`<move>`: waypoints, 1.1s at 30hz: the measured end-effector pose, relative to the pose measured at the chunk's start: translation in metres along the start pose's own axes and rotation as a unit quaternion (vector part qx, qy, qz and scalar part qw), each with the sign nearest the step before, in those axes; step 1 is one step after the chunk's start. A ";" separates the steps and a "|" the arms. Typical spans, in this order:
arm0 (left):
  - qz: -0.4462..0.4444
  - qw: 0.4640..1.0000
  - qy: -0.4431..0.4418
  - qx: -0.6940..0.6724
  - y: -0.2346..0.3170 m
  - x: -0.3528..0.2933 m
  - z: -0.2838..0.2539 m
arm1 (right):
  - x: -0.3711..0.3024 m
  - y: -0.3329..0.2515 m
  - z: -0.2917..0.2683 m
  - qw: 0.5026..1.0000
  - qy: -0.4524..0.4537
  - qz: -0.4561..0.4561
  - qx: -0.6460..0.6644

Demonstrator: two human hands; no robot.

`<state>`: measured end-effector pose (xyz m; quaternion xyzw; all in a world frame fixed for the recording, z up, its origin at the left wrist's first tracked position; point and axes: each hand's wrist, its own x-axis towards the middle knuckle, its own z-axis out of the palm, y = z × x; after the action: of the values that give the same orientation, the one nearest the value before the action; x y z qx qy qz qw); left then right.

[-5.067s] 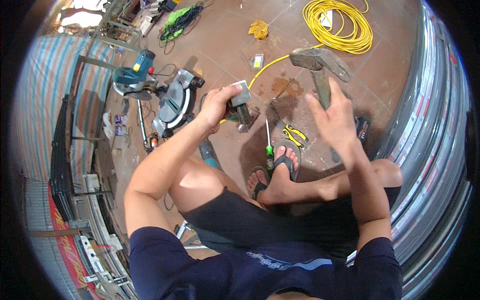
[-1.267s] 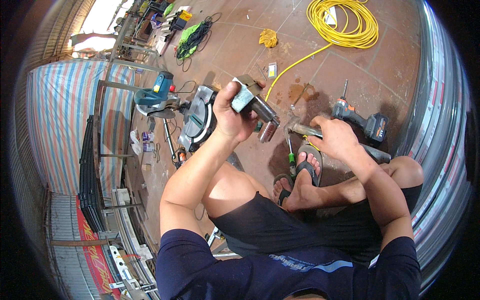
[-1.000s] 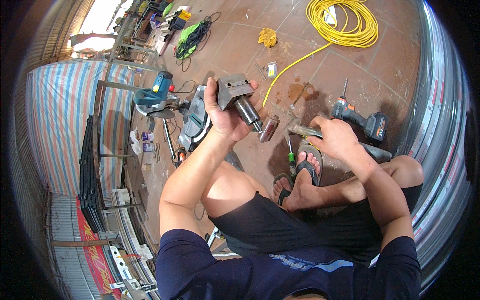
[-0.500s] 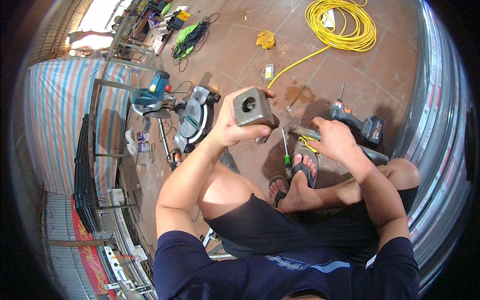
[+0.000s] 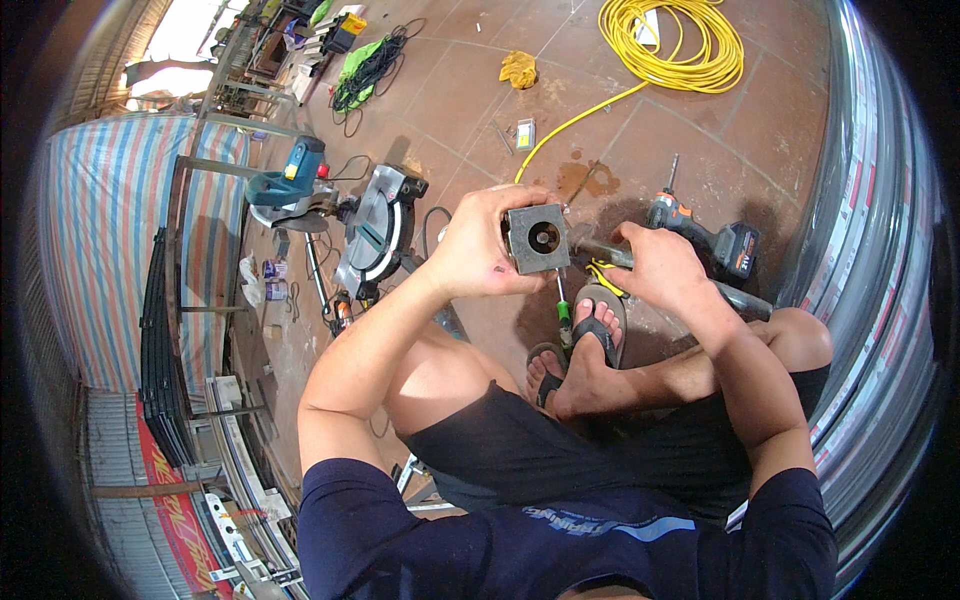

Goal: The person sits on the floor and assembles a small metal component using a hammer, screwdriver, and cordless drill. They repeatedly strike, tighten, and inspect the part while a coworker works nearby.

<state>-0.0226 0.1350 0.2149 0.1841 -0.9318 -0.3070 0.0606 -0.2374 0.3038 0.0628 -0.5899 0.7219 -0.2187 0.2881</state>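
My left hand (image 5: 480, 245) grips a square grey metal block (image 5: 522, 257) by its sides, its end face with a round hole turned up towards me. Something round shows inside the hole. Over a grey metal pipe (image 5: 745, 301), my right hand (image 5: 668, 265) has its fingers curled; the pipe emerges on both sides of it. A yellow-handled tool (image 5: 608, 280) lies below those fingers, partly hidden. Just under the block, a screwdriver with a green handle (image 5: 564, 312) stands beside my sandalled feet, its tip hidden by the block.
A cordless drill (image 5: 705, 232) stands right of my right hand. To the left is a mitre saw (image 5: 380, 235). A coiled yellow hose (image 5: 680, 50), a yellow glove (image 5: 518, 70) and a small box (image 5: 525, 134) lie farther off. Wrapped long profiles (image 5: 870, 250) line the right side.
My left hand has moved slightly right and down and turned the block, so its holed face now points more squarely up at me. My right hand stays on the pipe.
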 end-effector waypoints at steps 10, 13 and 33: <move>-0.071 0.997 -0.020 -0.030 0.006 0.000 -0.003 | 0.001 -0.001 0.002 1.000 -0.019 0.004 -0.018; -0.090 0.994 -0.024 -0.053 0.007 0.000 -0.004 | 0.001 0.000 0.003 1.000 -0.019 0.003 -0.015; -0.175 0.979 -0.014 -0.102 -0.010 -0.001 -0.004 | 0.002 0.006 0.004 0.999 -0.031 0.012 -0.029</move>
<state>-0.0178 0.1261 0.2123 0.3329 -0.8498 -0.4085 0.0109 -0.2396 0.3036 0.0557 -0.5955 0.7258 -0.1755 0.2962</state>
